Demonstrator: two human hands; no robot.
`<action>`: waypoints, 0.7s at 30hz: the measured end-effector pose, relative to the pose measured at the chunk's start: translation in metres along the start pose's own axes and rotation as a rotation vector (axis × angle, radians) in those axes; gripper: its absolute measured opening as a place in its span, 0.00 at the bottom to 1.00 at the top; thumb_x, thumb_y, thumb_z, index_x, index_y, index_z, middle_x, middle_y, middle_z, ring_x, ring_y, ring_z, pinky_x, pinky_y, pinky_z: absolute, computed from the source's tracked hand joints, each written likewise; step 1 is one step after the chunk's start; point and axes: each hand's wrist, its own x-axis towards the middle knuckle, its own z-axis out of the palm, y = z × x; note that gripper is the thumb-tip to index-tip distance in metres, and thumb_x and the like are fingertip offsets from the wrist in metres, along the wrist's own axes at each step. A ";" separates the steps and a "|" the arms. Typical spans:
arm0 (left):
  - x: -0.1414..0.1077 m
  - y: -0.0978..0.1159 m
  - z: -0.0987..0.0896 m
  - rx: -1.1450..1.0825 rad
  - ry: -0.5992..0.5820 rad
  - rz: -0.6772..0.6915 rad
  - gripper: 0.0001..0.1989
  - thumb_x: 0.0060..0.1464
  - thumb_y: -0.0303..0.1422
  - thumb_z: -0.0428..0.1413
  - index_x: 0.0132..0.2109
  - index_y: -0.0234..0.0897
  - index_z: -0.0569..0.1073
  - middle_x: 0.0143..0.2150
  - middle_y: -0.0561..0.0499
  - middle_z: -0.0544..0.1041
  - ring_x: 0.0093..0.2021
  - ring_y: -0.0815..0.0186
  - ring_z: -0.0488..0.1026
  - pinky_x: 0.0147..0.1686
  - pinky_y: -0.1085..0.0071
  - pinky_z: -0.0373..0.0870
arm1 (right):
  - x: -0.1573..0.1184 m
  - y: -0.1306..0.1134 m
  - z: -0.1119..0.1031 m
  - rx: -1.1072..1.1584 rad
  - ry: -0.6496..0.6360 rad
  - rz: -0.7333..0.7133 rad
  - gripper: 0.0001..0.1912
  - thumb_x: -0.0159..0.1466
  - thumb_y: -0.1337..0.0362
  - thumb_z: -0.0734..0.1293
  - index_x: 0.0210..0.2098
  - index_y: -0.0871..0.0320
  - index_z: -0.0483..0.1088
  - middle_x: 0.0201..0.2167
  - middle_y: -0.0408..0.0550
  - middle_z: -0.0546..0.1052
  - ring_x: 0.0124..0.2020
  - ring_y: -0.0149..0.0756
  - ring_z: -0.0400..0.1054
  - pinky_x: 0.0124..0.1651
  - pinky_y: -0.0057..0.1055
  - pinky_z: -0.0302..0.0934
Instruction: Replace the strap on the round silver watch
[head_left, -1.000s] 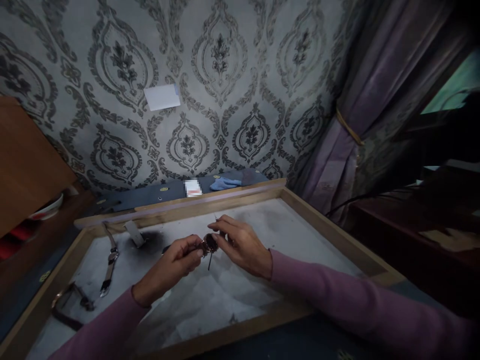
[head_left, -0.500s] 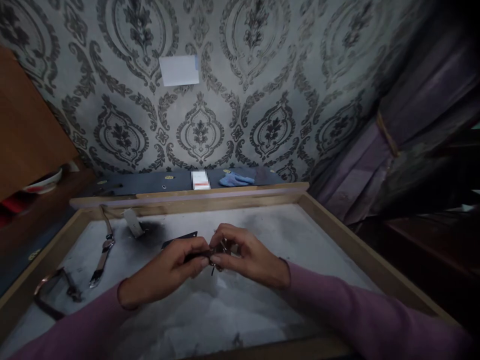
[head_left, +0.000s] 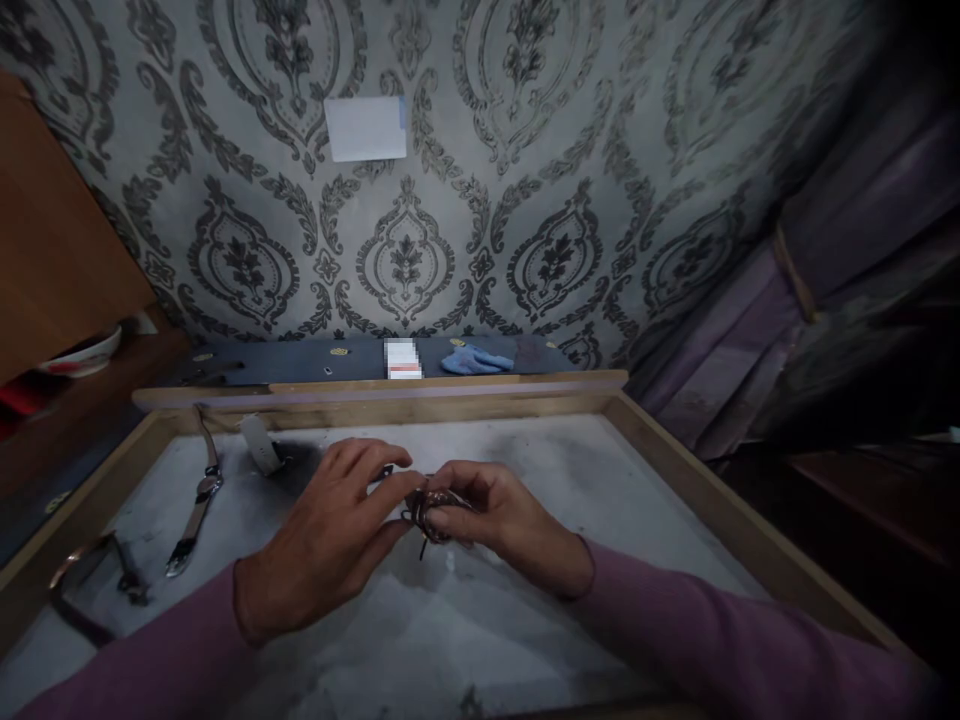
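A small coppery-brown wristwatch (head_left: pixel 435 508), its parts partly covered by fingers, is held up over the middle of the white tray surface (head_left: pixel 360 640). My right hand (head_left: pixel 499 520) pinches it between thumb and fingers from the right side. From the left, the thumb and index finger of my left hand (head_left: pixel 330 530) close about its near edge, while the other fingers are raised. A thin dark piece sticks out below the watch. Behind my left fingers a dark flat object (head_left: pixel 386 470) barely shows.
Within the wooden tray rim (head_left: pixel 375 400) lie a strapped watch (head_left: pixel 201 500), a curved brown band (head_left: pixel 75 590) and a white upright tag or stand (head_left: pixel 259 445). Behind the tray are a blue cloth (head_left: pixel 476 360) and a blurred box (head_left: pixel 403 358). A purple curtain (head_left: pixel 787 300) hangs right.
My left hand has let go of the dark strap part it pinched, and its fingers have spread and lifted around the watch. The right hand stays on the watch; the view has shifted slightly.
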 end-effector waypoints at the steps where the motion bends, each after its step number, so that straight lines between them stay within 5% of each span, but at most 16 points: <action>1: -0.001 0.001 0.001 0.031 0.010 -0.005 0.13 0.61 0.24 0.51 0.53 0.35 0.66 0.48 0.42 0.69 0.47 0.55 0.63 0.46 0.58 0.62 | 0.000 0.000 0.001 0.007 0.015 -0.013 0.17 0.53 0.57 0.76 0.31 0.61 0.70 0.25 0.40 0.73 0.23 0.23 0.61 0.24 0.22 0.55; 11: -0.001 -0.001 0.009 -0.574 -0.004 -0.351 0.11 0.65 0.30 0.48 0.46 0.38 0.75 0.36 0.50 0.73 0.36 0.65 0.70 0.36 0.70 0.66 | -0.004 0.008 0.011 0.091 0.031 -0.101 0.14 0.53 0.60 0.77 0.34 0.59 0.72 0.32 0.43 0.75 0.31 0.28 0.71 0.38 0.28 0.70; 21: 0.002 0.004 0.017 -1.165 0.068 -0.657 0.13 0.61 0.34 0.54 0.52 0.42 0.74 0.46 0.49 0.77 0.42 0.64 0.73 0.40 0.69 0.71 | -0.009 0.002 0.010 -0.526 0.186 -0.403 0.04 0.61 0.66 0.70 0.36 0.58 0.74 0.31 0.45 0.74 0.30 0.30 0.69 0.31 0.27 0.64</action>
